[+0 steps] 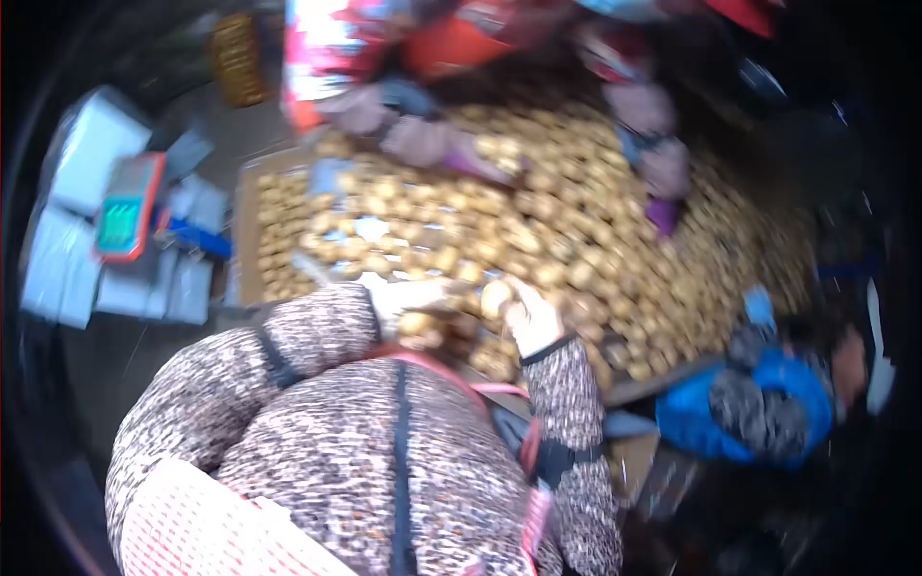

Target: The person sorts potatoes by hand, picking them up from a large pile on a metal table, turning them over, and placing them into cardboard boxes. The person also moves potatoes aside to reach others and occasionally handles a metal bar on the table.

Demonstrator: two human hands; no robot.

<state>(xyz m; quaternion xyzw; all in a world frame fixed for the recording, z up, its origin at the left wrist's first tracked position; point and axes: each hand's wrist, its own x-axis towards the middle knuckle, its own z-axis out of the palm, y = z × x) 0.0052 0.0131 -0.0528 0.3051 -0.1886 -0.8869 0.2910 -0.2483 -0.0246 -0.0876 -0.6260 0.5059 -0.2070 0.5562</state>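
Spread over most of the view lies a wide heap (576, 230) of small yellow-brown lumps that look like potatoes, and the whole scene is blurred and bent by the lens. At its left edge the heap runs into a flat cardboard box (245, 240), which is filled with the same lumps. Left of the box, well apart from the person's hands, an orange weighing scale (123, 206) with a green display sits among pale white boxes (91, 144). The person's arms, in speckled brown sleeves, reach from the bottom of the frame to the near edge of the heap. The hands are close together but apart. The left hand (413, 300) is curled down onto the lumps at the edge of the heap, and the blur hides whether it grips any of them. The right hand (533, 322) has its fingers wrapped on a single round lump (496, 298), held just above the heap and between the two hands. On the far side of the heap, another person's gloved hand (418, 139) rests on the lumps near the box, and a second gloved hand (663, 168) lies further right. At the right edge, near the heap's lower corner, someone in a blue jacket (768, 408) bends over.
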